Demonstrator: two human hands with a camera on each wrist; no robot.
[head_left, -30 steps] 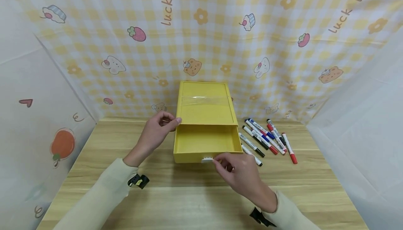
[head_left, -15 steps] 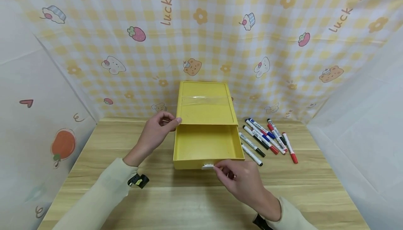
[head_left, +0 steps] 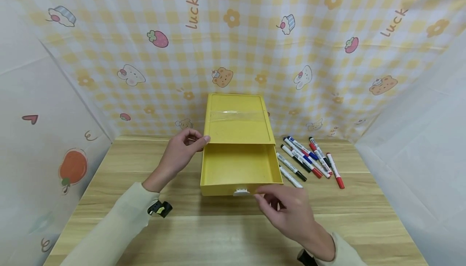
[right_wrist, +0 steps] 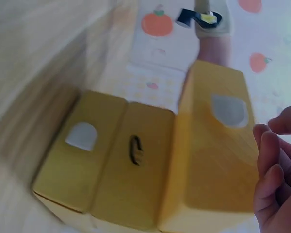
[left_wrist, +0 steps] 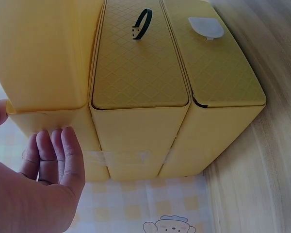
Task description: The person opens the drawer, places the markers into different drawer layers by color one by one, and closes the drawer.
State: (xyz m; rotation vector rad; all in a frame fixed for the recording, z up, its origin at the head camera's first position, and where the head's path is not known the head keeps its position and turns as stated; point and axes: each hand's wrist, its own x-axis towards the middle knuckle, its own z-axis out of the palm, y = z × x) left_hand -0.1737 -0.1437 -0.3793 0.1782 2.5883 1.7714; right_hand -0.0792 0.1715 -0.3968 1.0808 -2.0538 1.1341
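Note:
In the head view a yellow drawer cabinet [head_left: 238,118] stands on the table with its top drawer [head_left: 238,169] pulled out and nothing in it. My left hand [head_left: 176,152] holds the cabinet's front left top corner, thumb at the top edge and fingertips against its side. In the left wrist view those fingers [left_wrist: 60,155] touch the side panel. A white tab handle [head_left: 241,192] sits on the drawer's front. My right hand [head_left: 291,213] is just right of the handle, fingers loosely bent; the right wrist view shows these fingers [right_wrist: 269,150] apart from the tab.
Several markers [head_left: 309,160] lie in a loose heap right of the cabinet. Two lower drawers show in the wrist views, one with a dark loop [left_wrist: 143,24], one with a white tab [left_wrist: 207,27]. A checked cloth [head_left: 233,47] hangs behind the wooden table [head_left: 174,237].
The drawer has come further out toward me, stopping around half a second ago. My right hand has let go of the white tab and moved slightly right. My left hand has stayed put.

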